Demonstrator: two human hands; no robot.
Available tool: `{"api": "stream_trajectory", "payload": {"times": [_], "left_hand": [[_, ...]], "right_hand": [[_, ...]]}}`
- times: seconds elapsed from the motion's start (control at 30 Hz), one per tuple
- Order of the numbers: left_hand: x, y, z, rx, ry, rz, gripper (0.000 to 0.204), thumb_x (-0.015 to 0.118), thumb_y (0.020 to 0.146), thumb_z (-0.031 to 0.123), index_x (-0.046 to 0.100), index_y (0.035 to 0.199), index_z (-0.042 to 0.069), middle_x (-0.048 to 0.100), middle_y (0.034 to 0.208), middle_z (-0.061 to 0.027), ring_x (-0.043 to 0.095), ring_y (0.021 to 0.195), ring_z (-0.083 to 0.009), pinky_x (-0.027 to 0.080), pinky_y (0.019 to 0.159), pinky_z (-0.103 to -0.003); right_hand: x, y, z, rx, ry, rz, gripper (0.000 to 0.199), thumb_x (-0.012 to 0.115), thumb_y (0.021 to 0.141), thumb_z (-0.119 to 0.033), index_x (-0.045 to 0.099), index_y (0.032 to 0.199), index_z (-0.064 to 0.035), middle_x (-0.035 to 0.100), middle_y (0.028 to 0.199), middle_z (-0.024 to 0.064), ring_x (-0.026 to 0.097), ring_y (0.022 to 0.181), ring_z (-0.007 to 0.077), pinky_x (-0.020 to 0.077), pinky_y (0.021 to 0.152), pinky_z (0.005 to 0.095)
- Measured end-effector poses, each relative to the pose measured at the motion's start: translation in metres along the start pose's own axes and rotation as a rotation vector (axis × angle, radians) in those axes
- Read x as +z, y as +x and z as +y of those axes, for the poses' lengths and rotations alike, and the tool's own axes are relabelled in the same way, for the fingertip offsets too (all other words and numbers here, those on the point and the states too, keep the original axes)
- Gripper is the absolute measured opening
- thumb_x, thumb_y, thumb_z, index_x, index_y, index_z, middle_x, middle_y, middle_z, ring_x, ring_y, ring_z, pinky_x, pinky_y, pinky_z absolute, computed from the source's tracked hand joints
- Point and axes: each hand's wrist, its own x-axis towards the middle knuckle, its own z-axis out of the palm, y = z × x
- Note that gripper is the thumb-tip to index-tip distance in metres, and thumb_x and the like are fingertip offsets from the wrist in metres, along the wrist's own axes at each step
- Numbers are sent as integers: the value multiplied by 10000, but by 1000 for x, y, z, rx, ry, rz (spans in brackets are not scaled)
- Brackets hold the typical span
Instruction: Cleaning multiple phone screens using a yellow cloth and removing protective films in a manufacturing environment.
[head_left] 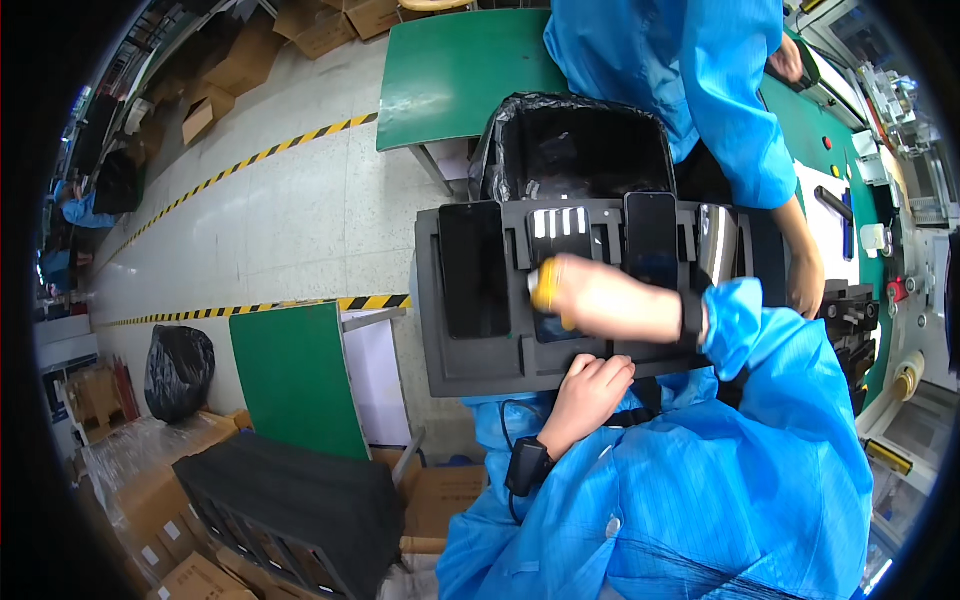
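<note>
A black foam tray (480, 373) with recesses lies in front of me. A dark phone (473, 270) fills its left slot. The second phone (562, 240) shows white strips at its far end and is partly covered by my right hand (598, 297). That hand, blurred, is closed around a small yellow object (546, 285) with a pale tip; its kind is unclear. Further right are a third dark phone (651, 235) and a shiny silvery piece (718, 240). My left hand (590, 398) grips the tray's near edge, its fingers bent over the rim and the thumb hidden.
Beyond the tray stands a bin lined with a black bag (575, 150). A co-worker in a blue smock (670, 70) stands at the far side, one hand (805, 285) beside the tray's right end. Green tables (470, 75), cardboard boxes (445, 500) and a black-covered stack (300, 500) surround the area.
</note>
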Motion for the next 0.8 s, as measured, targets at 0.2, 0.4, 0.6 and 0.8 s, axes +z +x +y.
{"api": "stream_trajectory", "payload": {"times": [0.2, 0.4, 0.6, 0.8], "left_hand": [[-2, -2, 3, -13, -11, -1, 197, 681, 802, 126, 646, 983, 60, 628, 1026, -32, 608, 809, -168, 430, 784, -305], [-1, 1, 0, 12, 6, -6, 198, 675, 805, 127, 640, 987, 56, 622, 1027, -32, 607, 825, -161, 426, 788, -305], [-4, -2, 3, 7, -11, 2, 183, 670, 807, 122, 631, 974, 59, 616, 1020, -31, 604, 816, -165, 426, 793, -307], [-1, -4, -1, 39, 46, -14, 207, 652, 788, 120, 635, 988, 70, 594, 1087, -46, 567, 892, -198, 423, 823, -333]], "right_hand": [[-19, 44, 40, 174, -49, 110, 263, 609, 714, 4, 592, 977, 8, 568, 954, 191, 567, 902, 376, 493, 792, 434], [-9, 11, -13, 63, 96, -290, 313, 657, 647, 4, 581, 950, 29, 576, 956, 205, 578, 868, 390, 510, 812, 449], [-25, 49, 65, 253, -135, 283, 261, 619, 657, 35, 600, 915, 4, 577, 894, 188, 563, 853, 384, 473, 748, 446], [-20, 56, -15, 79, 139, 76, 395, 644, 651, 40, 606, 1043, 12, 585, 939, 177, 579, 900, 370, 512, 776, 427]]}}
